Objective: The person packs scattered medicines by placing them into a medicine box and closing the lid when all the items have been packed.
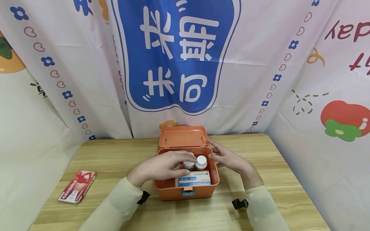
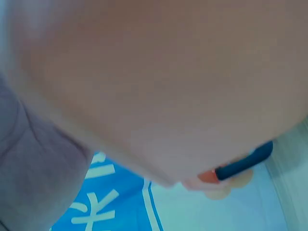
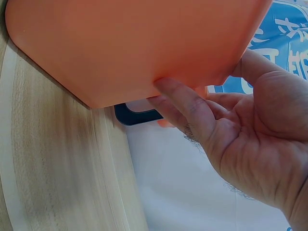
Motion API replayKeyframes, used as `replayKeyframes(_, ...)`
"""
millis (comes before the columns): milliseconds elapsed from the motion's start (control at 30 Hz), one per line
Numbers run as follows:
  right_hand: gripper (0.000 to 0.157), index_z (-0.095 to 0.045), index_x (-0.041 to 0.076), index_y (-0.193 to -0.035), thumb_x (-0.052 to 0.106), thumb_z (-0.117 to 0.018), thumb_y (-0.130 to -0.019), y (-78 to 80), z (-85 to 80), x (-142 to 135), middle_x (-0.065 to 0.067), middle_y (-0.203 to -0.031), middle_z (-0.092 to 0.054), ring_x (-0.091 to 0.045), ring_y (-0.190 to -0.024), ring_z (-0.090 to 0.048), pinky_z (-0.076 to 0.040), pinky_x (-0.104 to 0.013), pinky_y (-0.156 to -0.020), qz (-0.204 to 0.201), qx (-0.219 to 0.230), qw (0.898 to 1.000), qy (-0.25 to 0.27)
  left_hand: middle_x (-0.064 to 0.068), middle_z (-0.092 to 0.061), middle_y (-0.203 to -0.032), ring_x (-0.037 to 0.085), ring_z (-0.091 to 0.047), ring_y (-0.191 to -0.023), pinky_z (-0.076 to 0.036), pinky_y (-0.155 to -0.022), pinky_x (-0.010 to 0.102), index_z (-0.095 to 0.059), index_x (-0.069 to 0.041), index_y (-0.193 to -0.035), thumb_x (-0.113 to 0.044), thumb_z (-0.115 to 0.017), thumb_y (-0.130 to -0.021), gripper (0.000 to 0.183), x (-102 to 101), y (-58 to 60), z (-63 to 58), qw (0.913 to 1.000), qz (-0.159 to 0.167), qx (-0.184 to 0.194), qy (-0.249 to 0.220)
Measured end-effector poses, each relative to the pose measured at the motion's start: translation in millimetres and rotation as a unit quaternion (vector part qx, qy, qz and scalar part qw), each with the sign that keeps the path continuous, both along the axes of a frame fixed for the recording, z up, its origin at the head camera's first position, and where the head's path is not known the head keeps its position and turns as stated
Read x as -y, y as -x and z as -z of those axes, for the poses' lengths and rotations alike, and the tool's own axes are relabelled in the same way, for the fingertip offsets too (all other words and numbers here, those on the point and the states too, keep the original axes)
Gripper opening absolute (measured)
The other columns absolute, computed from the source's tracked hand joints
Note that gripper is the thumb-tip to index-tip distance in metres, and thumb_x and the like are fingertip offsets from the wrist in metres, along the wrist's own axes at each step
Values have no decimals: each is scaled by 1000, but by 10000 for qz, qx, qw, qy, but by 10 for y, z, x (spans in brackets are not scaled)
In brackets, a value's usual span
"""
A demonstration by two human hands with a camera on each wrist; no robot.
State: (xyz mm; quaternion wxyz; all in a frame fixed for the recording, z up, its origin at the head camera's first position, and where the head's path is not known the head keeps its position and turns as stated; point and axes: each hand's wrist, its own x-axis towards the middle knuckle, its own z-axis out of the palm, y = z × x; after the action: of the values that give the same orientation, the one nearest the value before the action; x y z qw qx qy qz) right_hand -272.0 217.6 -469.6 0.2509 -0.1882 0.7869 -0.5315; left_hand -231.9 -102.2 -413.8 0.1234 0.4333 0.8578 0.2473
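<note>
An orange lidded box stands on the table with its lid tipped back. My left hand reaches over it from the left, fingers extended across a white-capped bottle and thumb over a blue-and-white medicine box. Beside that bottle is a second white-capped bottle. My right hand is at the back right corner; its fingertips touch the outer wall and its thumb is at the rim. In the left wrist view, blurred skin fills most of the picture.
A red-and-white carton lies on the table's left side. A blue latch is on the box's front, and a dark handle shows beyond the box wall. Printed curtains hang behind the wooden table and along its sides.
</note>
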Motion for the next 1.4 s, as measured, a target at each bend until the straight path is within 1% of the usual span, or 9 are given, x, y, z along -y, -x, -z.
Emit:
replayKeyframes(100,75,-7,26,-171,24,-52,-112,-1,9,4,-28,-159,-47,-42,-136,-62,-62,-53,-99,-3,10,10000,16,-22,-54,-155,6,-50,-147,-45,-124,44,-56,-43,-148,-50,-63,-104,45,77,-1,-14,9999,-146,-25,-7)
replayKeyframes(233,74,-6,25,-171,22,-51,-112,-3,14,7,-28,-159,-47,-42,-137,-61,-62,-53,-99,-24,28,10000,39,-19,-54,-155,10,-49,-148,-44,-124,47,-58,-36,-149,-51,-62,-104,47,174,8,-14,9996,-263,-25,-67)
replayKeyframes(367,74,-6,26,-171,22,-50,-112,-10,-2,14,-27,-159,-47,-42,-137,-61,-62,-53,-99,-9,28,10000,29,-16,-54,-157,14,-49,-150,-43,-125,51,-59,-32,-150,-51,-62,-104,50,278,13,-7,9991,-375,103,-158)
replayKeyframes(500,74,-7,27,-171,24,-51,-112,-16,-12,19,-26,-158,-49,-41,-136,-62,-62,-54,-100,57,33,10000,-51,-16,-53,-157,16,-48,-150,-43,-124,54,-59,-34,-149,-55,-63,-102,51,372,16,-1,9979,-560,226,-218)
replayKeyframes(700,75,-6,26,-171,24,-52,-112,-14,-8,20,-26,-158,-49,-41,-137,-61,-62,-53,-100,48,14,10000,-63,-20,-53,-155,14,-48,-150,-44,-124,52,-59,-44,-144,-53,-65,-102,43,509,23,10,9955,-887,224,-247)
replayKeyframes(900,76,-6,26,-171,26,-53,-111,-13,-12,13,-26,-160,-47,-43,-139,-59,-61,-54,-101,18,29,10000,-49,-16,-53,-157,19,-49,-150,-45,-122,55,-61,-36,-145,-50,-64,-103,44,674,37,21,9932,-1110,141,-326)
replayKeyframes(1033,75,-7,27,-171,26,-52,-112,-15,-12,12,-27,-160,-47,-44,-140,-58,-61,-55,-101,8,23,10000,-55,-13,-54,-157,23,-49,-151,-44,-122,58,-61,-36,-146,-50,-64,-103,46,785,41,24,9919,-1196,64,-428)
replayKeyframes(1233,75,-6,27,-171,25,-51,-112,-14,-9,9,-28,-160,-46,-45,-140,-57,-61,-55,-101,-11,22,10000,-26,-15,-54,-157,24,-49,-151,-44,-122,61,-57,-44,-147,-50,-64,-103,44,919,48,41,9893,-1393,8,-424)
replayKeyframes(1400,76,-7,27,-171,26,-53,-111,-10,0,7,-28,-160,-47,-45,-140,-58,-61,-55,-101,0,5,10000,-44,-14,-54,-157,24,-49,-151,-44,-122,60,-58,-36,-149,-45,-65,-104,46,1001,62,58,9874,-1515,-39,-462)
